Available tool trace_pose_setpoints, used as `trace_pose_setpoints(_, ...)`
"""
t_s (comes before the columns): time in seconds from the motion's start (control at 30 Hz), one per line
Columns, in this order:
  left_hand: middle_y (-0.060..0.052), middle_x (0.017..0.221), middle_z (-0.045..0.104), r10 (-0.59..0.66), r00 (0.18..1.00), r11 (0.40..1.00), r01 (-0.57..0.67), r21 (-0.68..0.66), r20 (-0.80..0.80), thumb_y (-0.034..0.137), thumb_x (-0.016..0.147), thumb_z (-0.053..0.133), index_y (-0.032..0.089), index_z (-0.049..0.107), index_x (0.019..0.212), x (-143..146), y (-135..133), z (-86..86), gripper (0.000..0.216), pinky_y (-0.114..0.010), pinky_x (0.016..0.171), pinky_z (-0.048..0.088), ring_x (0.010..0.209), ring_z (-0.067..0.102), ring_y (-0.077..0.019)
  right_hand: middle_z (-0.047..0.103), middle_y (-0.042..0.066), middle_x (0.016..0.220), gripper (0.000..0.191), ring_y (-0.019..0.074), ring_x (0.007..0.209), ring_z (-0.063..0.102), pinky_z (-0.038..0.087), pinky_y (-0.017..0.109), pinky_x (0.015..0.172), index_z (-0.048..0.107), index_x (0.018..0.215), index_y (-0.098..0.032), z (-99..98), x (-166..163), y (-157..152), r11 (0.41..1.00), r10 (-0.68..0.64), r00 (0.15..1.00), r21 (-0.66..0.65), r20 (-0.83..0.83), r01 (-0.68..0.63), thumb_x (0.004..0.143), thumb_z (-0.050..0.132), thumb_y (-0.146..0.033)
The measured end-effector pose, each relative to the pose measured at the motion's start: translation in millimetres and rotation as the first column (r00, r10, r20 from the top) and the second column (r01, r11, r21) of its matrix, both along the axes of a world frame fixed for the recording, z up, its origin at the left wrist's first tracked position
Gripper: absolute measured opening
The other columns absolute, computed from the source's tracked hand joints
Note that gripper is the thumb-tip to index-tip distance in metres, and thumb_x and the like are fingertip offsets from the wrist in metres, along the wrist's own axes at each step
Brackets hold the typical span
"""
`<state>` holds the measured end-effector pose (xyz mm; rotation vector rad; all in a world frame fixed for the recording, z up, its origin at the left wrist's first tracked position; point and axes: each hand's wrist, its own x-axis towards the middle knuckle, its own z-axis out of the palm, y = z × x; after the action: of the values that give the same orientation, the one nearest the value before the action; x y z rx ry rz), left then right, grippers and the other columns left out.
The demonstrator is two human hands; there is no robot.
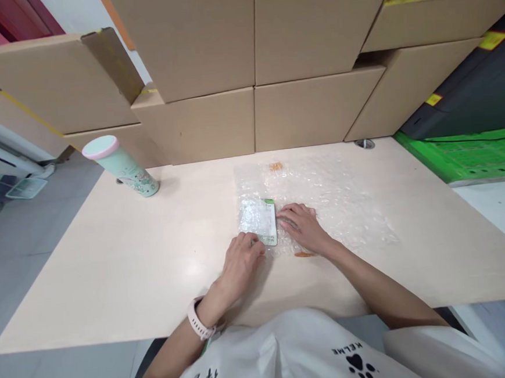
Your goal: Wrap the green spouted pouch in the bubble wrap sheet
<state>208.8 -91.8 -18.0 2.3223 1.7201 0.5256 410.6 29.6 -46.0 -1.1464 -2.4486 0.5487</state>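
Note:
A sheet of clear bubble wrap [332, 200] lies spread on the pale table [110, 264]. At its left end a small flat white-and-green packet [259, 220] is partly covered by a folded-over flap of the wrap. My left hand [241, 262] rests at the packet's near left corner, fingers curled down onto the wrap. My right hand [301, 226] lies on the wrap just right of the packet, its fingertips pressing against the packet's right edge. A white watch sits on my left wrist.
A mint-green tumbler with a pink lid [122, 165] stands at the table's far left. Stacked cardboard boxes [251, 67] wall off the back. A green mat [472, 154] lies at the right. Small orange tape bits [276, 166] sit on the wrap.

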Motion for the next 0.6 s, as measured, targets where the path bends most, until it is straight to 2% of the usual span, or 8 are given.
trace_pose_setpoints(0.13,-0.002,0.085,0.061,0.253,0.914,0.967,-0.248,-0.057,0.316,0.013,0.092,0.047,0.020,0.056,0.086,-27.4,-10.3,-1.9,0.012,-0.031,0.073,0.048,0.079,0.058,-0.0175,0.061,0.008,0.123,0.025,0.0258,0.114,0.053,0.033,0.046,0.095,0.065,0.115,-0.028,0.3,1.4,0.6,1.000,0.004,1.000,0.004,-0.007,-0.004,0.100,0.045,-0.032)
trace_pose_setpoints(0.2,-0.002,0.089,0.062,0.482,0.757,0.861,-0.502,-0.080,0.442,0.024,0.094,0.050,0.020,0.056,0.096,-43.1,-20.0,-1.2,0.008,-0.033,0.075,0.050,0.082,0.060,-0.0179,0.061,0.008,0.123,0.025,0.0256,0.114,0.053,0.033,0.045,0.094,0.065,0.115,-0.028,0.5,1.4,1.0,1.000,0.002,1.000,0.001,-0.007,-0.002,0.100,0.045,-0.032)
trace_pose_setpoints(0.27,-0.008,0.109,0.061,0.622,0.612,0.703,-0.711,-0.006,0.488,0.033,0.092,0.057,0.019,0.053,0.116,-55.5,-30.4,2.2,0.028,-0.039,0.086,0.051,0.101,0.061,-0.0230,0.061,0.008,0.122,0.025,0.0255,0.113,0.053,0.033,0.045,0.093,0.065,0.114,-0.027,1.3,-0.2,0.9,1.000,-0.005,1.000,-0.011,-0.010,0.005,0.099,0.045,-0.031)
trace_pose_setpoints(0.33,-0.014,0.130,0.053,0.627,0.616,0.616,-0.767,0.180,0.476,0.031,0.090,0.060,0.018,0.045,0.133,-61.0,-38.6,8.5,0.047,-0.047,0.101,0.045,0.123,0.052,-0.0280,0.062,0.008,0.119,0.025,0.0252,0.111,0.054,0.033,0.045,0.093,0.066,0.111,-0.027,3.7,-4.4,0.1,0.999,-0.029,0.999,-0.034,-0.019,0.029,0.099,0.045,-0.032)
trace_pose_setpoints(0.37,-0.014,0.134,0.052,0.588,0.676,0.624,-0.729,0.283,0.445,0.028,0.091,0.059,0.018,0.045,0.135,-60.6,-41.1,11.9,0.047,-0.049,0.105,0.042,0.127,0.049,-0.0283,0.063,0.008,0.117,0.025,0.0251,0.109,0.055,0.033,0.045,0.093,0.067,0.108,-0.026,5.6,-7.6,-0.5,0.998,-0.051,0.998,-0.041,-0.023,0.050,0.099,0.045,-0.033)
trace_pose_setpoints(0.43,-0.012,0.130,0.057,0.443,0.829,0.739,-0.553,0.384,0.342,0.021,0.093,0.054,0.020,0.052,0.129,-54.6,-41.6,16.2,0.036,-0.047,0.107,0.041,0.126,0.050,-0.0259,0.065,0.008,0.109,0.026,0.0253,0.104,0.056,0.034,0.045,0.092,0.068,0.101,-0.023,10.8,-15.4,-1.3,0.994,-0.101,0.995,-0.034,-0.016,0.101,0.098,0.046,-0.037)
trace_pose_setpoints(0.53,-0.011,0.130,0.061,0.241,0.954,0.937,-0.276,0.213,0.176,0.021,0.094,0.052,0.021,0.056,0.125,-39.7,-32.6,11.1,0.032,-0.045,0.102,0.046,0.123,0.053,-0.0259,0.068,0.007,0.096,0.027,0.0248,0.097,0.059,0.038,0.044,0.089,0.068,0.090,-0.020,19.2,-28.8,-0.6,0.985,-0.151,0.988,-0.091,-0.024,0.148,0.095,0.051,-0.041)
trace_pose_setpoints(0.6,-0.014,0.131,0.062,0.220,0.973,0.973,-0.224,0.051,0.068,0.025,0.091,0.056,0.019,0.053,0.130,-31.9,-24.1,2.0,0.039,-0.051,0.100,0.046,0.122,0.054,-0.0306,0.069,0.005,0.092,0.023,0.0226,0.091,0.062,0.044,0.040,0.085,0.067,0.090,-0.021,22.5,-38.3,0.4,0.954,-0.191,0.976,-0.254,-0.102,0.160,0.091,0.056,-0.041)
